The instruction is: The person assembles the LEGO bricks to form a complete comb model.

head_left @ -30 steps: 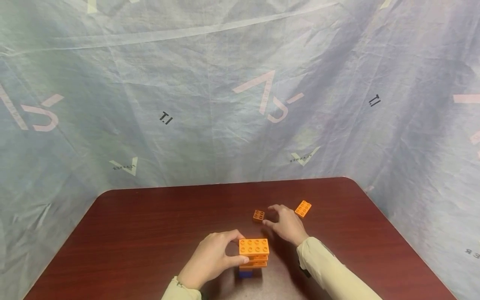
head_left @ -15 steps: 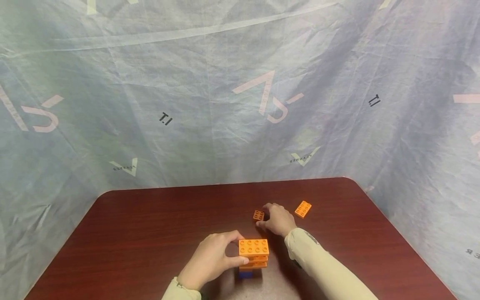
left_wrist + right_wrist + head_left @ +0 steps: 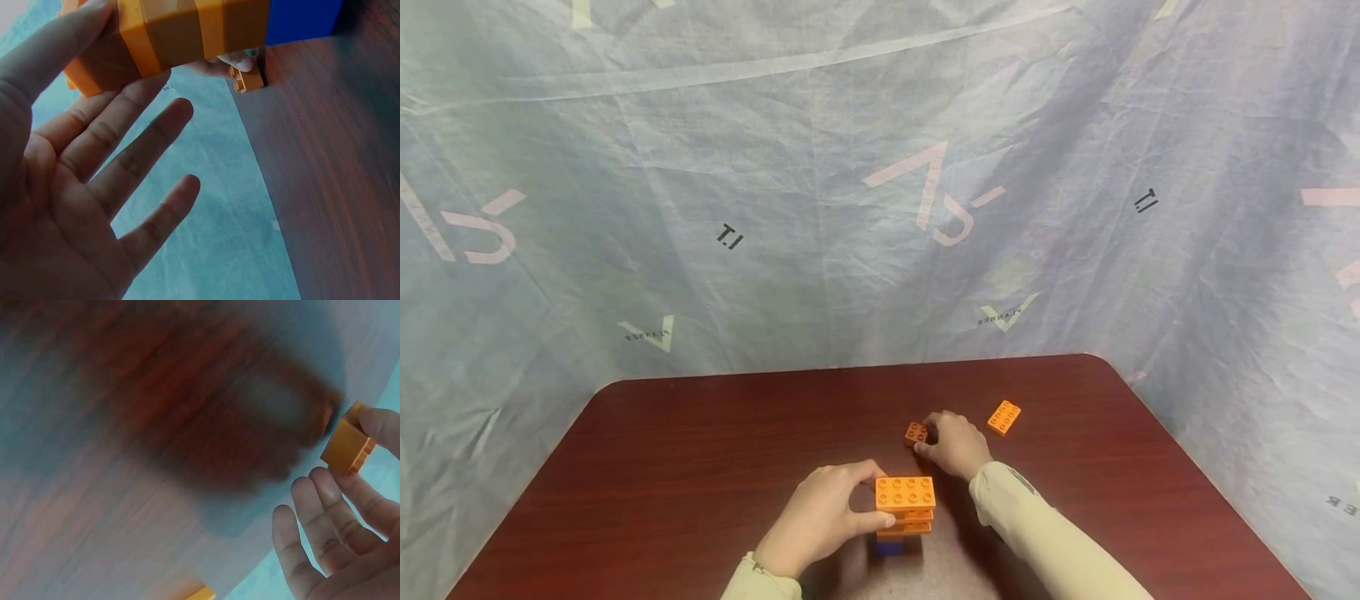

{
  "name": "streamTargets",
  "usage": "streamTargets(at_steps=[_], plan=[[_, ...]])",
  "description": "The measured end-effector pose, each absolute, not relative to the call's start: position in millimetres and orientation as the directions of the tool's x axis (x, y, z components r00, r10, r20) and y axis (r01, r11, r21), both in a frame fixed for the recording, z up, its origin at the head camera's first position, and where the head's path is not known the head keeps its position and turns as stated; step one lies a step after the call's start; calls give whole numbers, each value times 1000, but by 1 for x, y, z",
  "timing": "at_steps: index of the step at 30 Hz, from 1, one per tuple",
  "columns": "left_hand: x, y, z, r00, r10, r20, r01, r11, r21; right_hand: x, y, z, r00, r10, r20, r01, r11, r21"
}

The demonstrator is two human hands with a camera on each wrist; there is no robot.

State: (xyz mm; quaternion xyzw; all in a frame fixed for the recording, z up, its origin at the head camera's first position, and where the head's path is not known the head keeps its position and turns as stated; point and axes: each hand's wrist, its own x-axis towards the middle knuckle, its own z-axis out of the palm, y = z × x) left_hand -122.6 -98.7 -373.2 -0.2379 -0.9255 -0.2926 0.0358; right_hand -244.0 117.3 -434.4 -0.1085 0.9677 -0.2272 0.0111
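Note:
My left hand (image 3: 820, 512) pinches a tower of toy building bricks (image 3: 905, 493) between thumb and fingertips near its top. In the left wrist view the tower's layers (image 3: 172, 34) alternate bright orange and darker brownish orange, ending in a blue brick (image 3: 303, 22) at the base. Farther back on the table, my right hand (image 3: 957, 446) holds a small brownish-orange brick (image 3: 916, 433) with a square of studs. The right wrist view shows that brick (image 3: 347, 447) between thumb and index finger, while the other fingers extend free.
Right of my right hand lies a flat orange brick (image 3: 1003, 417) with two rows of studs; its corner (image 3: 201, 594) peeks into the right wrist view. The dark red wooden table (image 3: 700, 450) meets a hanging grey printed sheet (image 3: 820, 208) behind and at both sides.
My right hand has moved left, from beside the small brownish-orange brick to gripping it. The left hand keeps its hold on the tower without visible movement.

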Motion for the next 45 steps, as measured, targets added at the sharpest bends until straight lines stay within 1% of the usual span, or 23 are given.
streamTargets(at_steps=[11,20,27,33,37,40,45], plan=[[-123,-100,-375,-889,411,200,451,717,532,-223,122,-417,-957,-270,106,-287,832,-474],[-123,-100,-375,-887,414,205,457,721,521,-201,124,-387,-927,-327,185,-375,775,-509],[-124,-101,-374,-879,424,217,473,723,504,-184,127,-364,-866,-415,278,-499,695,-517],[-125,-100,-375,-876,435,210,478,715,510,-167,128,-346,-811,-483,329,-583,625,-519],[-125,-101,-375,-879,434,200,471,718,513,-159,127,-340,-769,-531,356,-636,579,-510],[-126,-101,-375,-877,435,203,474,717,511,-155,127,-339,-742,-569,355,-665,555,-500],[-126,-101,-376,-876,441,196,474,710,521,-151,125,-340,-720,-621,311,-679,534,-504]])
